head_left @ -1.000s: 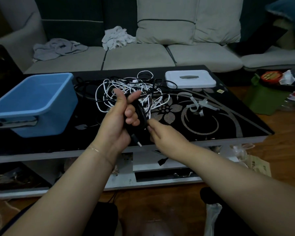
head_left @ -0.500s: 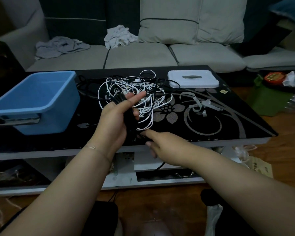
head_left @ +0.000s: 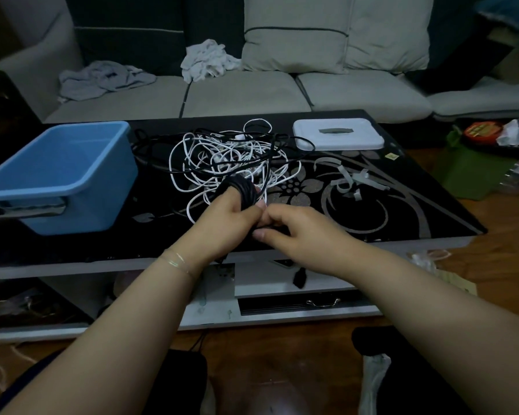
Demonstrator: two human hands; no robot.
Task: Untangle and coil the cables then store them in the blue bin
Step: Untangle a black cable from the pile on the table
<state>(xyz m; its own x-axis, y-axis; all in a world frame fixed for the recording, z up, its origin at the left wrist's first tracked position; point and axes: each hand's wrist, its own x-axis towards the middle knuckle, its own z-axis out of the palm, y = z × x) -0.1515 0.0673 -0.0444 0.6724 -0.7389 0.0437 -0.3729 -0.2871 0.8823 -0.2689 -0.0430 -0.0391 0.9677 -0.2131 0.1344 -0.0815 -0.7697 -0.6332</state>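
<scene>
My left hand (head_left: 222, 218) grips a coil of black cable (head_left: 242, 190) over the near edge of the black glass table (head_left: 402, 199). My right hand (head_left: 291, 226) meets it from the right and pinches the same black cable at the coil's lower part. Its black plug end (head_left: 299, 278) dangles below the table edge. Behind the hands lies a tangle of white and black cables (head_left: 222, 157). The blue bin (head_left: 63, 172) stands empty at the table's left.
A white lidded box (head_left: 337, 134) sits at the table's back right. Behind the table runs a grey sofa (head_left: 252, 91) with crumpled cloths on it. A green bag (head_left: 468, 172) and clutter lie on the floor to the right.
My left hand has turned down and closed over the black coil. My right hand has come up from below to meet it, and the loose plug end now hangs lower.
</scene>
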